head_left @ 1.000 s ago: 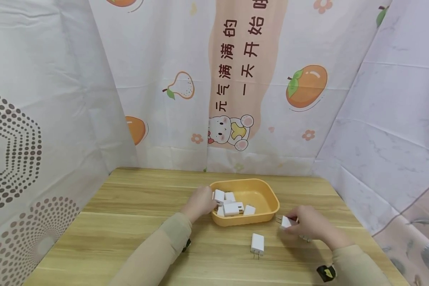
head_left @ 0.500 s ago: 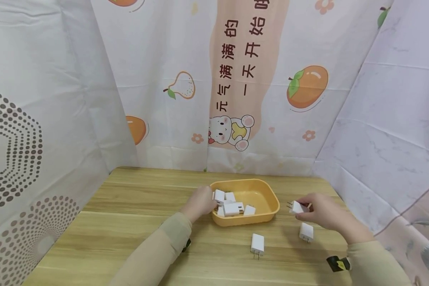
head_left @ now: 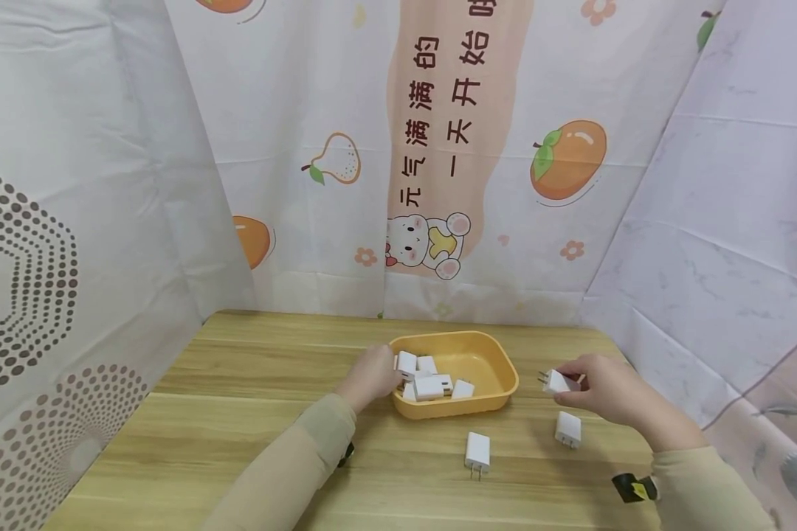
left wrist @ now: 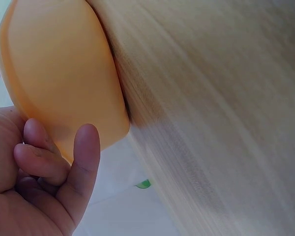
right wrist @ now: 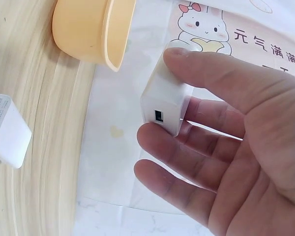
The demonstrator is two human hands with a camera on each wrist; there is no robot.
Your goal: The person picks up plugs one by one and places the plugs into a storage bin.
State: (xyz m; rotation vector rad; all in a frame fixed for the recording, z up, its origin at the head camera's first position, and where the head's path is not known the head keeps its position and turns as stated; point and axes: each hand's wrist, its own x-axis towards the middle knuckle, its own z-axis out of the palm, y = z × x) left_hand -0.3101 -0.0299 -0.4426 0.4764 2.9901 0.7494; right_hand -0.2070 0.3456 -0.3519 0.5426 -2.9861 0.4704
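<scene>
A white charger plug point(head_left: 558, 382) is pinched between the thumb and fingers of my right hand point(head_left: 607, 389), lifted over the table right of the yellow box. Its prongs point left in the head view; the right wrist view shows the port on the plug's end point(right wrist: 160, 105). My left hand point(head_left: 370, 375) holds the left end of the yellow box point(head_left: 481, 371), its curled fingers at the wall in the left wrist view. Several white charger plugs point(head_left: 429, 388) lie heaped in the box's left half. Two more rest on the table: one plug point(head_left: 477, 450) in front, another point(head_left: 568, 429) below my right hand.
The wooden table point(head_left: 252, 413) ends at a patterned cloth backdrop point(head_left: 292, 295), with more cloth hanging on the left and right sides. The yellow box's wall point(right wrist: 83, 34) stands near the held plug in the right wrist view.
My right hand has moved right and slightly up with the plug, away from the box, uncovering the plug on the table beneath it. My left hand stays at the box.
</scene>
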